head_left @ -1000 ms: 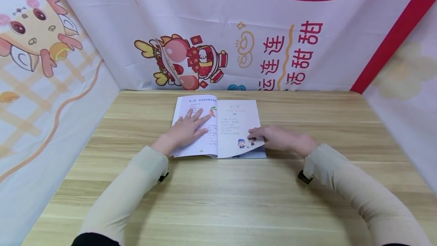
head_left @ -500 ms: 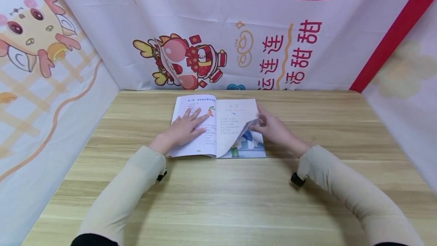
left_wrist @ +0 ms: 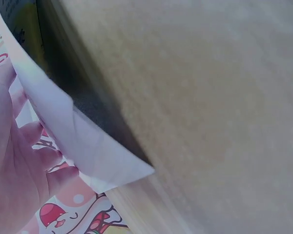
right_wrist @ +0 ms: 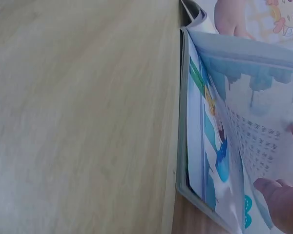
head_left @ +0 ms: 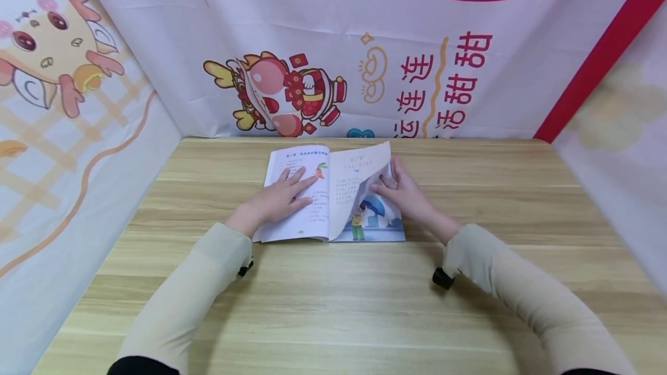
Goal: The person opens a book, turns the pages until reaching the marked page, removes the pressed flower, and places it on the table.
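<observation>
While cartoon banners wall the wooden table, left hand lies flat on the book, right hand pinching a page.

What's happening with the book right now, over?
Left hand flat on left page. Right hand lifting the right page of the picture book. Nothing in the way.

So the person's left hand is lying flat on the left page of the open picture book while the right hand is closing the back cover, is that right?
Not quite. In the head view, the right hand is lifting a single right-hand page, not the back cover; an illustrated page shows beneath it. The left hand does lie flat on the left page of the picture book.
</observation>
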Tool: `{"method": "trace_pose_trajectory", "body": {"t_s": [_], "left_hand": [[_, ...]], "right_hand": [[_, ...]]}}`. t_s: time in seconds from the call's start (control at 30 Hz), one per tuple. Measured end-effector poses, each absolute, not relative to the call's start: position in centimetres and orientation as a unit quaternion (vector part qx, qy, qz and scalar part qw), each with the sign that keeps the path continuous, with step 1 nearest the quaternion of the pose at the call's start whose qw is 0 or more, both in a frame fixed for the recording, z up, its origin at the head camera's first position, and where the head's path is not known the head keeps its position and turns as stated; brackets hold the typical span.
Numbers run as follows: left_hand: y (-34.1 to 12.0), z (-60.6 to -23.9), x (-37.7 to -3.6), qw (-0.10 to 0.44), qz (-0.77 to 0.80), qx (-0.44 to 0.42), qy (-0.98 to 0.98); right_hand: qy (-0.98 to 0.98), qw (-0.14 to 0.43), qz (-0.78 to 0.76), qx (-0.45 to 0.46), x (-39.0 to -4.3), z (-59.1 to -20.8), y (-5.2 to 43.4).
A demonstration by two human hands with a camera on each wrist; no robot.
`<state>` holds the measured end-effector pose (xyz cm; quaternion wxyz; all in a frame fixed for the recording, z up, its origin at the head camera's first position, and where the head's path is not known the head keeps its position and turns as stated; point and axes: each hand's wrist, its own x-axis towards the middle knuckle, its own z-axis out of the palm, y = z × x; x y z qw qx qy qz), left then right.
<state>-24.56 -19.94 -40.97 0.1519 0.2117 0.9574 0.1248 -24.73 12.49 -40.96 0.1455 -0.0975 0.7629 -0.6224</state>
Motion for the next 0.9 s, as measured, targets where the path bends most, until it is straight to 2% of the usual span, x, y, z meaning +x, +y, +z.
{"method": "trace_pose_trajectory", "body": {"t_s": [0.57, 0.9], "left_hand": [[-19.9, -41.1, -24.8, 0.158, 0.158, 0.202, 0.954], [-19.8, -40.6, -24.7, 0.141, 0.185, 0.208, 0.950]], "right_hand": [[0.751, 0.203, -0.586, -0.227, -23.8, -41.9, 9.1], [0.786, 0.199, -0.522, -0.265, -23.0, -41.6, 7.4]]}}
